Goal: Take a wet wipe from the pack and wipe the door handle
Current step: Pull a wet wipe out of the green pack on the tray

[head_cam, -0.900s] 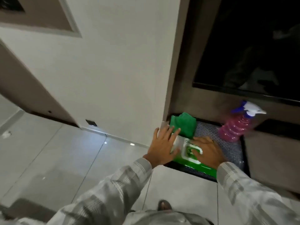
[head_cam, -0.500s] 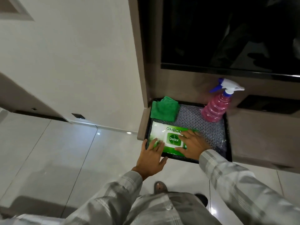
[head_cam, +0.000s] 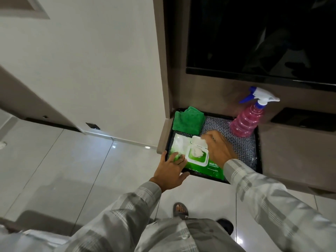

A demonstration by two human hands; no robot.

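Pack: the wet wipe pack [head_cam: 198, 160], green and white, lies flat near the front edge of a black tray [head_cam: 257, 148] with a patterned liner; the tray sits on a low ledge under a dark screen.
Lid: the white flip lid [head_cam: 199, 141] stands open, tipped toward the back of the tray, and shows the opening.
Wipe: a white wet wipe [head_cam: 197, 153] bunches up out of the opening, not yet pulled free.
Left hand: the left hand [head_cam: 170, 170] lies flat with fingers spread on the pack's near left corner, pressing it down; it grips nothing.
Right hand: the right hand [head_cam: 219, 150] hovers just right of the opening, fingers loosely curled at the lid's edge; I cannot tell whether they touch the lid, and it has no wipe yet.
Handling: the wipe looks thin, limp, damp and very light, likely to tear or drag the next sheet out. Best pinched at its raised peak and drawn straight up. The pack is soft and would lift with the pull, so holding it down makes sense.
Nearby: a folded green cloth [head_cam: 188, 120] lies at the tray's back left, a pink spray bottle [head_cam: 248, 120] at the back right.
Door handle: not in view.
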